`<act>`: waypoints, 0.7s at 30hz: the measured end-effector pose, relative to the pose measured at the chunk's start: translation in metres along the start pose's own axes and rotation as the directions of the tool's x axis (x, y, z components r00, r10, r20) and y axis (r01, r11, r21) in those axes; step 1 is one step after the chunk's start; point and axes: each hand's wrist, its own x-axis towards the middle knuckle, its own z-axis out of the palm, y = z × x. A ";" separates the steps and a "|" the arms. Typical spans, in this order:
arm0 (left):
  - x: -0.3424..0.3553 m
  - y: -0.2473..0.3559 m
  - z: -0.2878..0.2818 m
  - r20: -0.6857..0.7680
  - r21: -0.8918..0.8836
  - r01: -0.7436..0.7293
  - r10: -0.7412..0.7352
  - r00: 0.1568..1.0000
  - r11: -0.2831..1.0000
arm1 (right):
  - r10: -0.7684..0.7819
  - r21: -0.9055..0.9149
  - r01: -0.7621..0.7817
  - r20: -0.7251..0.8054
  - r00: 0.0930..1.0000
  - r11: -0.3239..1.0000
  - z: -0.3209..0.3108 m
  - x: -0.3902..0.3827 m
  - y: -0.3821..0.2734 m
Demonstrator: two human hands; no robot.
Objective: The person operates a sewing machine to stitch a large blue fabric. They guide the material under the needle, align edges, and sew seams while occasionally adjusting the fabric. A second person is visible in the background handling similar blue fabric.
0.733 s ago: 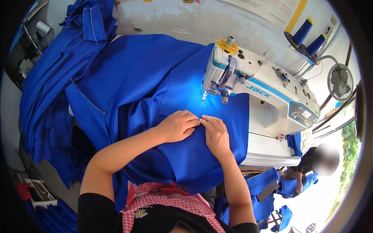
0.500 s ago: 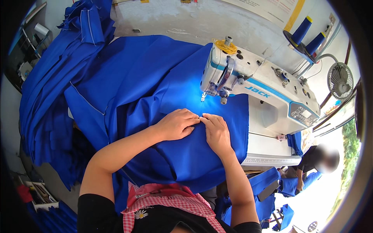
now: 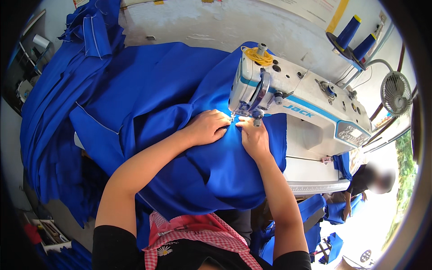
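A large sheet of blue fabric (image 3: 216,166) covers the bed of a white sewing machine (image 3: 326,123) and hangs toward my lap. My left hand (image 3: 207,128) is closed on the cloth just left of the presser foot (image 3: 232,119), its fingers bent and pressed together. Right of the foot, my right hand (image 3: 254,137) pinches the same cloth, thumb and forefinger close to the needle area. The fingertips of both hands lie within a short distance of the foot. A lamp on the machine lights the cloth there, and the needle's tip is too small to make out.
Piled blue cloth (image 3: 67,121) hangs at the left. Two blue thread cones (image 3: 348,33) and a small fan (image 3: 396,93) stand at the right. Yellow cord (image 3: 258,56) rests on the machine head. A box of tools (image 3: 51,234) sits low left; another person (image 3: 357,186) works at the right.
Both hands have moved forward with the blue fabric, from in front of the presser foot to either side of it. The fabric's folds have shifted.
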 end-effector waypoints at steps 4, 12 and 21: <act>0.001 -0.006 0.001 -0.045 0.008 -0.037 0.037 0.998 0.999 | 0.010 -0.004 -0.010 -0.010 1.000 1.000 0.002 0.001 0.000; 0.016 -0.011 -0.002 0.016 -0.031 0.028 -0.028 0.999 0.999 | 0.159 -0.036 -0.159 -0.009 0.987 0.987 0.006 0.004 0.004; -0.064 0.051 -0.029 -0.012 -0.231 -0.004 0.001 1.000 0.973 | 0.159 0.071 -0.164 0.075 0.984 0.984 -0.053 -0.063 -0.061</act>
